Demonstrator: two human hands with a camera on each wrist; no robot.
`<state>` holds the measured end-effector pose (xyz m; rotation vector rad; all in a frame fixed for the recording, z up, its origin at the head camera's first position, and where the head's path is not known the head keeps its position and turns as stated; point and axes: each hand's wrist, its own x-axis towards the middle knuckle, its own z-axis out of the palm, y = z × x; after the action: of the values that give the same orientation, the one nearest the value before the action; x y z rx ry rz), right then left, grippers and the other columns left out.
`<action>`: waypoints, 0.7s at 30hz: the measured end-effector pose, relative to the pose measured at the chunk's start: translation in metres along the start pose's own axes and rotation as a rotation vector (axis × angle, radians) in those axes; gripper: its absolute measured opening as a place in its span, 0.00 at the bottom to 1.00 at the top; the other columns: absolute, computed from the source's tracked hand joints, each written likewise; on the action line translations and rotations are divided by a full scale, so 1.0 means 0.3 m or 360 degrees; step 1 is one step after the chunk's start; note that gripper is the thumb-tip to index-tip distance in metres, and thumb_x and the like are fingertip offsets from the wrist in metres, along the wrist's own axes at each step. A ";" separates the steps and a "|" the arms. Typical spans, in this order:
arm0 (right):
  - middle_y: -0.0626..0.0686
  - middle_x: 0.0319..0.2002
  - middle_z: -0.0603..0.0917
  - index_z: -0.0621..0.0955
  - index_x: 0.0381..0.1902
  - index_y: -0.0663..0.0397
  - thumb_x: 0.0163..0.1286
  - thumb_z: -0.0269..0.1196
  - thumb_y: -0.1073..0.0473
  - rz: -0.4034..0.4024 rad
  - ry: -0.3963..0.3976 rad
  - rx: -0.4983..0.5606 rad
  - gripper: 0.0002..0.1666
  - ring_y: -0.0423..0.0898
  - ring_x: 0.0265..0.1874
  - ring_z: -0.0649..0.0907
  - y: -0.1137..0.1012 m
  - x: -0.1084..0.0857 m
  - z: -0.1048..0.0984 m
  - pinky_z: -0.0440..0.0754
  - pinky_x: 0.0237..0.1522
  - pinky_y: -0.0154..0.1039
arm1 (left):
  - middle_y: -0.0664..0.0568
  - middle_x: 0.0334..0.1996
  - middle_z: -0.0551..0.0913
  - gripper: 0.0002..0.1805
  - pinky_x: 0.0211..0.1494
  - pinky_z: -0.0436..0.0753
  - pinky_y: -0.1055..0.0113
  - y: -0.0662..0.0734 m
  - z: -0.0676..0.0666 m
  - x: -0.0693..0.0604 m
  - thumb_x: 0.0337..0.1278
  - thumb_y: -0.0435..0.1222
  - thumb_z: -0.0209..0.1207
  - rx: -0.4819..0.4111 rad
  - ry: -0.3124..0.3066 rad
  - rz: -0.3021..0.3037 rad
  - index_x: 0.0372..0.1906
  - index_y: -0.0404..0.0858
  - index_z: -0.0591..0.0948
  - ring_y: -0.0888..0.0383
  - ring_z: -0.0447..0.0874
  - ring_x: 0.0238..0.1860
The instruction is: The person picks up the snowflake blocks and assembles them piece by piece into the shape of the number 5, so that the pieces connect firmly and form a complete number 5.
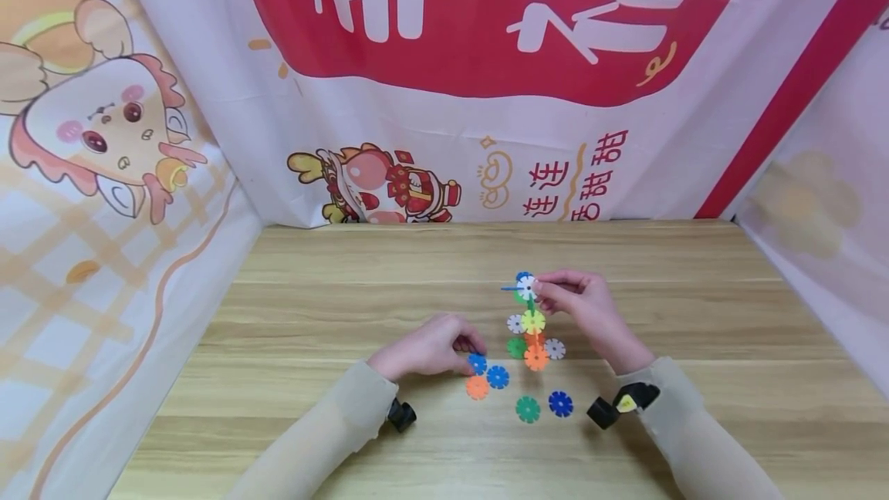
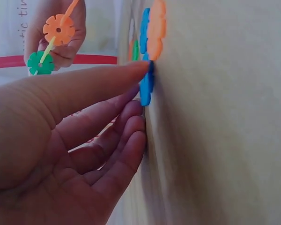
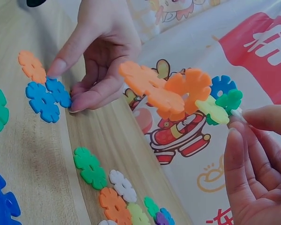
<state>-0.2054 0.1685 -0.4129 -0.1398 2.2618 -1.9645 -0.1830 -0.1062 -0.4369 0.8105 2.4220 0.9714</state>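
Your right hand [image 1: 586, 307] has a pinching grip on a white disc [image 1: 524, 283] at the far end of a chain [image 3: 166, 101] of orange, yellow, green and blue pieces, raised over the tabletop [image 1: 333, 272]. To the left and nearer you, your left hand [image 1: 434, 346] grasps a blue disc [image 1: 477, 361] between thumb and fingers. Close beside it are a second blue disc [image 1: 498, 380] to the right and an orange disc [image 1: 477, 389] on the near side. A green disc [image 1: 528, 413] lies farther right, left of a navy disc [image 1: 560, 408].
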 end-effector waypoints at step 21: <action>0.59 0.39 0.88 0.84 0.50 0.65 0.69 0.71 0.51 -0.0038 -0.0026 0.0008 0.23 0.50 0.35 0.87 0.005 -0.001 0.004 0.87 0.45 0.47 | 0.58 0.35 0.82 0.15 0.44 0.81 0.70 0.002 0.000 0.002 0.50 0.29 0.76 -0.0003 -0.0010 -0.0036 0.42 0.41 0.84 0.61 0.80 0.37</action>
<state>-0.2049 0.1676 -0.4146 -0.1824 2.2550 -1.9735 -0.1832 -0.1056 -0.4366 0.7830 2.4193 0.9612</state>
